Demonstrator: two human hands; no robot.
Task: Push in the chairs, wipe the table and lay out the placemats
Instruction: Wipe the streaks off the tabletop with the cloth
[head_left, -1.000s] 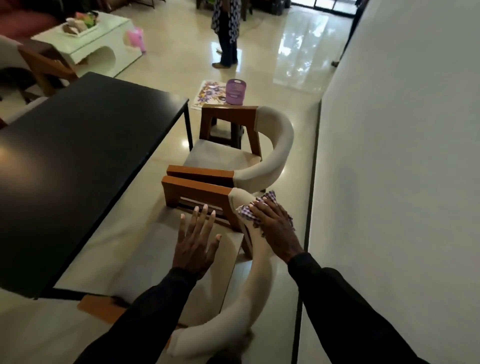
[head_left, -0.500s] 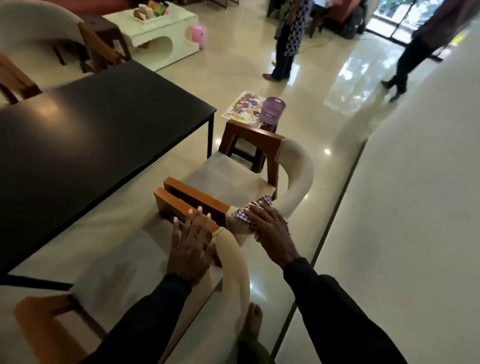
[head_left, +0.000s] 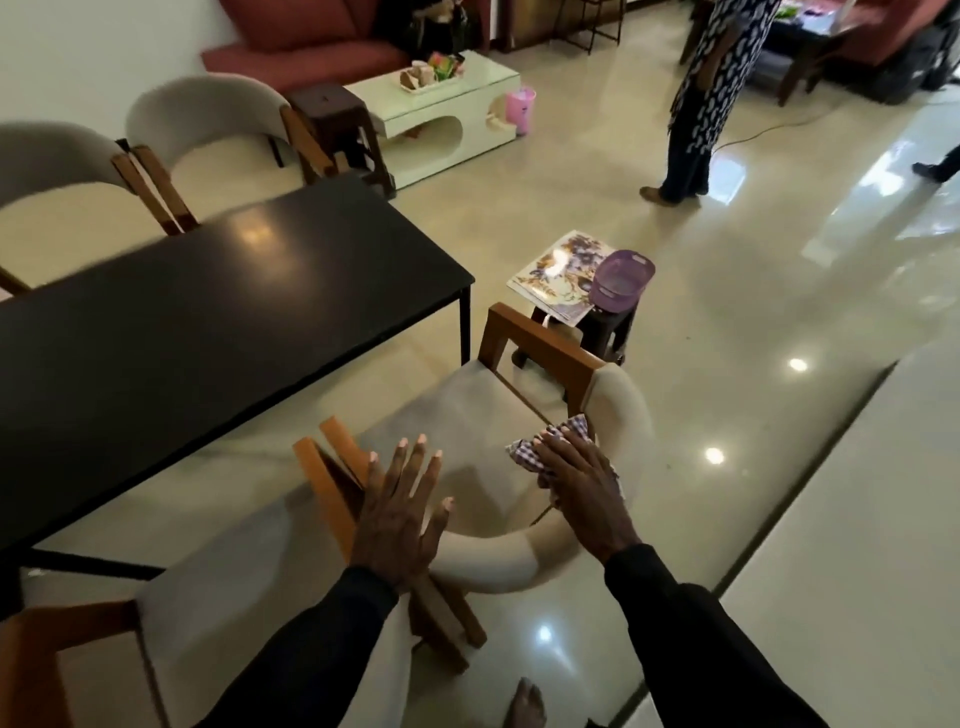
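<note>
Now the right hand (head_left: 576, 483) lies with fairly straight fingers on a checked cloth (head_left: 563, 434), pressing it against the curved cream backrest of the farther chair (head_left: 618, 410). The left hand (head_left: 400, 514), fingers spread and straight, holds nothing and rests where that chair's wooden arm meets the nearer chair (head_left: 218, 613). Both chairs stand pulled out beside the black table (head_left: 208, 322). Beyond them, floral placemats (head_left: 556, 275) lie on a dark stool (head_left: 608, 332), with a purple basket (head_left: 618, 275) on top.
</note>
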